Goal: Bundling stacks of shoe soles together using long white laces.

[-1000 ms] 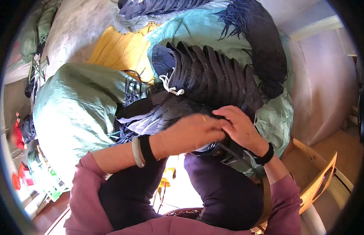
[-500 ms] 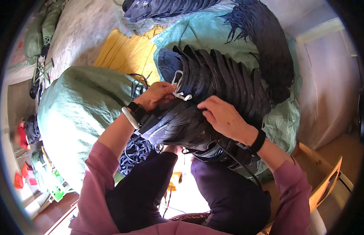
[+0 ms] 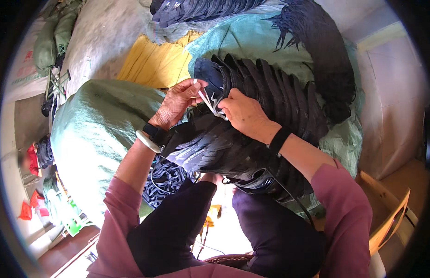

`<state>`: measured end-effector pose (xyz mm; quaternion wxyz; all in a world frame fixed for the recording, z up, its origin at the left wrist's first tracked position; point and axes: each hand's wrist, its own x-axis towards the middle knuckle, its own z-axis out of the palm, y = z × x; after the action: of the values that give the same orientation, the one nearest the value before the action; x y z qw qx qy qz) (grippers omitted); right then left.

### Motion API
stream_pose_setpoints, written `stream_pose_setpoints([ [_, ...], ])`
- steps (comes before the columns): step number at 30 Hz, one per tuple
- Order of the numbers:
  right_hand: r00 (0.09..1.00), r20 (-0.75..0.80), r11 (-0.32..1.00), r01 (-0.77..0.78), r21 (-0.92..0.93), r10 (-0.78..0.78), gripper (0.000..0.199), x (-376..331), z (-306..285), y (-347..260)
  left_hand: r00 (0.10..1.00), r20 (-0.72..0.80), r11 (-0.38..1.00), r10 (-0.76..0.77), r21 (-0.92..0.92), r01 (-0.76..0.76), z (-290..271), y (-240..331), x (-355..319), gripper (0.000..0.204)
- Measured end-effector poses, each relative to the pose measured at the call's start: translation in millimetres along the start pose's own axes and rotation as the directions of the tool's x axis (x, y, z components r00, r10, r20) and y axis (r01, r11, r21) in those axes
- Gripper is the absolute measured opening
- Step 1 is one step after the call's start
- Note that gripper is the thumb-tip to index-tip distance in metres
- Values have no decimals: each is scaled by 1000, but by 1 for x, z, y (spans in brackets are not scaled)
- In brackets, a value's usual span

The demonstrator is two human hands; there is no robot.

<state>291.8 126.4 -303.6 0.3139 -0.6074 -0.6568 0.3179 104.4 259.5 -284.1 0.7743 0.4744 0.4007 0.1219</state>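
A white tie strip stretches between my two hands over a bundle of black shoe uppers. My left hand pinches its upper end between thumb and fingertips. Beside the spot where the strip loops and crosses, my right hand is closed on another part of the strip, mostly hidden by the fingers. The uppers are nested in rows, one row lying across my lap and another row just behind it. A dark blue piece shows at the left end of that farther row.
A green sack bulges at the left, next to a heap of black laces. Farther off lie a teal sheet, a yellow sheet and a long bunch of black laces. A wooden drawer stands at the right.
My left hand has risen and pulled the white strip up into a taut line. My right hand has moved left and up, from the uppers to the strip's crossing.
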Motion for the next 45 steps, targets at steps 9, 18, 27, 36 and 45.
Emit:
stream_pose_setpoints([
  [9, 995, 24, 932, -83, -353, 97, 10, 13, 25, -7, 975, 7, 964, 224, 149, -223, 18, 5, -16, 24],
  [18, 995, -34, 971, -96, -218, 90, 10, 16, 16, 5, 993, -83, 984, -81, 152, 93, -26, -29, -12, 23],
  [27, 999, 4, 955, 41, -293, -42, 15, 30, 9, 19, 986, 41, 973, -162, 171, 152, 0, -82, -16, 24],
  [36, 986, 50, 953, 168, -251, -160, 14, 24, -26, 36, 998, 39, 872, -43, 490, 19, 26, -63, -15, 20],
  [45, 998, 45, 999, 34, -31, -32, 18, 13, -82, 71, 994, 109, 783, -25, 620, -48, 55, -64, 4, 21],
])
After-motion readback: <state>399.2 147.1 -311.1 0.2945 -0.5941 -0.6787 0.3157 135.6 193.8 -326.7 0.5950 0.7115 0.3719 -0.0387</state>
